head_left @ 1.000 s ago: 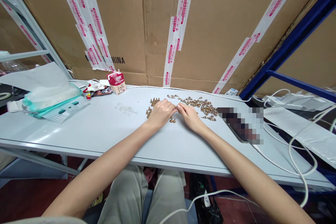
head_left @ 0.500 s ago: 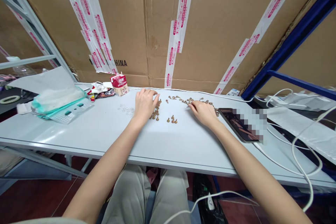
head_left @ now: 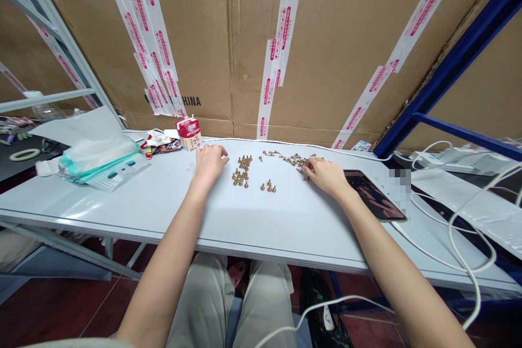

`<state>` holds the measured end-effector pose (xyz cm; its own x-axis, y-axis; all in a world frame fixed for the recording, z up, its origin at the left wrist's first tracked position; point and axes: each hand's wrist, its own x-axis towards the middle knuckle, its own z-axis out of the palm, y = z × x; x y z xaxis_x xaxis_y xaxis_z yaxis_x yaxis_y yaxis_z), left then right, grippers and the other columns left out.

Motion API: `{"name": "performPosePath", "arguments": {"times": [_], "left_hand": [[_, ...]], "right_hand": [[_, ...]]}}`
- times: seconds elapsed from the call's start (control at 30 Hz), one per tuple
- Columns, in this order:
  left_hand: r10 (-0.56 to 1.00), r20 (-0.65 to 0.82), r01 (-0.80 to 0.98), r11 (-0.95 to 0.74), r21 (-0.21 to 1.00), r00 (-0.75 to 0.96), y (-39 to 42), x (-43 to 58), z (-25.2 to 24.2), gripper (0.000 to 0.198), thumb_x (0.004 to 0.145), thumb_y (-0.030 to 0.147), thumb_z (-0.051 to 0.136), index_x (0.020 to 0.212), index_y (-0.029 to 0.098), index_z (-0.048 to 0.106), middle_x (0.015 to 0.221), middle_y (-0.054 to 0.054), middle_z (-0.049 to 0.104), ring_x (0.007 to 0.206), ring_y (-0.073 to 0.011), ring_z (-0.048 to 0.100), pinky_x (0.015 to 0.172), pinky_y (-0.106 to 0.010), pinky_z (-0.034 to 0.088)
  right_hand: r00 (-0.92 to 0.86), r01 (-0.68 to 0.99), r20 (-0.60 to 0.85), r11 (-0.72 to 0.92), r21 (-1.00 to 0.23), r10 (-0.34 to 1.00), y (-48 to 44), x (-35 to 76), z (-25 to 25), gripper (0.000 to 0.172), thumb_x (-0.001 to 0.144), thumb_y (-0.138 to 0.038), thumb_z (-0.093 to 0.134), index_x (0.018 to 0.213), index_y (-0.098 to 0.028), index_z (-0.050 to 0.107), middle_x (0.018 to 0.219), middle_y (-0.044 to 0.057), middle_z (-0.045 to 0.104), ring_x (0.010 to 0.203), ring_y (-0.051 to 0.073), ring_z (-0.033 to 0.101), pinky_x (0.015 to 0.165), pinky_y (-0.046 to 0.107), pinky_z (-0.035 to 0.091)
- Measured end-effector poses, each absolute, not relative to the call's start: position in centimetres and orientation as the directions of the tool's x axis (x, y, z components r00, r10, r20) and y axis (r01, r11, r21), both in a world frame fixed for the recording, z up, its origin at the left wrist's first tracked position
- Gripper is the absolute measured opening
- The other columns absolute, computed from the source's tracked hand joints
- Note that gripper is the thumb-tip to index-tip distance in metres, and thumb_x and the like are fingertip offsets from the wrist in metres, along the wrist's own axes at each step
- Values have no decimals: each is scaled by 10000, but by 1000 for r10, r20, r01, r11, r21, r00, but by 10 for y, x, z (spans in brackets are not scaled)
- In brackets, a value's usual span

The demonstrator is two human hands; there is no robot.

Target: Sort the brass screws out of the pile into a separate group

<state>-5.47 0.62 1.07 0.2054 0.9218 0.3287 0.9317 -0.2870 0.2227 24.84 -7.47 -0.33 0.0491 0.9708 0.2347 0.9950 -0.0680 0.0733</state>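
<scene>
Touching screws (head_left: 294, 160) w/ R hand (head_left: 327, 175); drink ctn (head_left: 189, 134), contents hidden.

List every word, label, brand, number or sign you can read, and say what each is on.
"HINA": black print on the cardboard, the letters before it covered by tape.
Red print on the tape strips: too small to read.
Drink carton, red and cream: lettering too small to read.
Crumpled packet: print too blurred to read.
</scene>
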Motion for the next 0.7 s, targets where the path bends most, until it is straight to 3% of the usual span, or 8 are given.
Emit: {"name": "performPosePath", "arguments": {"times": [0.13, 0.23, 0.4, 0.53, 0.7], "left_hand": [[941, 88, 871, -335, 359, 326, 18, -87, 14, 288, 609, 394, 643, 853, 241, 666, 917, -21, 670, 851, -198, 571, 704, -256, 392], [918, -51, 869, -353, 346, 393, 23, -103, 11, 357, 541, 425, 672, 853, 250, 669, 931, -17, 660, 877, -200, 567, 687, -230, 389], [907, -158, 901, -343, 266, 392, 24, -101, 4, 306, 497, 366, 686, 783, 261, 663, 880, -10, 655, 820, -196, 580, 641, -228, 377], [915, -129, 900, -336, 279, 381, 25, -96, 1, 205, 506, 280, 664, 706, 236, 652, 813, -13, 660, 723, -171, 587, 585, -216, 372], [924, -129, 896, -305, 324, 361, 28, -96, -3, 142, 520, 252, 640, 658, 218, 644, 716, -12, 666, 654, -160, 584, 560, -216, 376]], "right_hand": [[120, 989, 352, -81, -122, 928, -97, 277, 21, 332, 835, -434, 380, 869, -186, 598, 892, 73, 637, 738, 193, 561, 624, 295, 373], [146, 968, 499, -20, -248, 854, -135, 310, 27, 370, 846, -436, 355, 819, -185, 625, 942, 80, 613, 859, 198, 540, 747, 322, 401], [141, 970, 522, -13, -242, 841, -212, 350, -5, 395, 851, -453, 322, 918, -251, 655, 1168, 59, 527, 1096, 235, 462, 956, 440, 304], [148, 984, 496, -76, -162, 855, -250, 364, -29, 396, 833, -478, 323, 932, -291, 658, 1260, 58, 474, 1153, 260, 432, 991, 463, 277], [170, 985, 479, -128, -118, 861, -262, 373, -43, 392, 835, -467, 305, 891, -330, 668, 1276, 46, 462, 1146, 266, 437, 948, 475, 332]]}}
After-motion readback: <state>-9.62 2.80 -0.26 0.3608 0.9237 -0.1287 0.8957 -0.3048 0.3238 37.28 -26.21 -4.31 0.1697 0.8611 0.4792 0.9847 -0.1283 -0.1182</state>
